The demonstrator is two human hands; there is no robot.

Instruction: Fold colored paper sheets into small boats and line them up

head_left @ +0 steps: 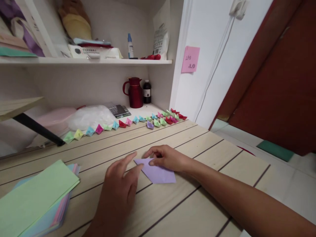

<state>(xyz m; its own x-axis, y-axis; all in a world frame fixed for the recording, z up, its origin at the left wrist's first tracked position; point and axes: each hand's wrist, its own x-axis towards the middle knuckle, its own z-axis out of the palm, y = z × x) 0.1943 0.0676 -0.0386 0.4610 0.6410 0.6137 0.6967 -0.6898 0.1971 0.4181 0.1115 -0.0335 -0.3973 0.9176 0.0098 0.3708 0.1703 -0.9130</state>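
Note:
A partly folded sheet of purple paper [161,174] lies on the striped wooden table [187,210], with a pointed corner at its far left. My right hand [168,158] is closed on its far edge, thumb on top and fingers curled behind it. At the paper's left side, my left hand [120,181] has thumb and index finger apart; its thumb tip is at the paper's edge, and I cannot tell whether it touches. Beyond both hands, small folded paper boats in many colours, one of them a purple boat [150,125], line the table's back edge.
A stack of coloured paper, topped by a green sheet [37,197], lies at the left. Behind the boats are a clear plastic bag [91,118], a red jug [135,93] and a dark bottle [147,92]. A black bracket [39,130] slants down at the left.

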